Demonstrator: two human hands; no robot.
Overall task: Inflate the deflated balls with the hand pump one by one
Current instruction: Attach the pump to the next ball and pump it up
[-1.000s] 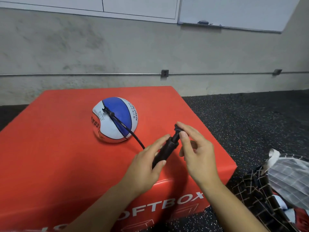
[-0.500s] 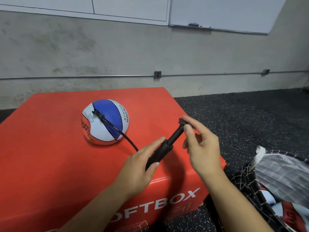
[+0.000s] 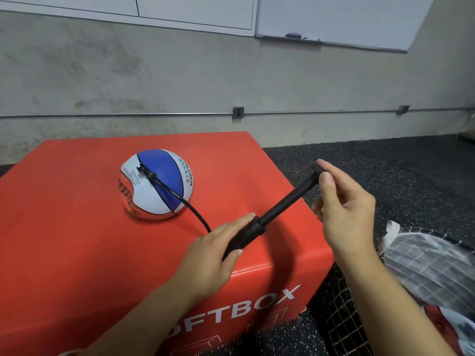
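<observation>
A partly flat blue, white and red ball (image 3: 154,186) lies on the red soft box (image 3: 77,240). A black hose (image 3: 180,199) runs from its valve to a black hand pump (image 3: 246,233). My left hand (image 3: 213,255) grips the pump's barrel near the box's right edge. My right hand (image 3: 344,209) pinches the pump's handle, and the black piston rod (image 3: 288,201) stands drawn far out between the two hands.
The box has a white "SOFTBOX" print on its front face. A black net bag (image 3: 424,268) holding other balls lies on the dark speckled floor (image 3: 372,160) at the right. A grey wall with a pipe runs behind.
My right hand has pulled the pump's handle up and to the right, so the rod is drawn out much longer. My left hand stays on the barrel. The ball has not moved.
</observation>
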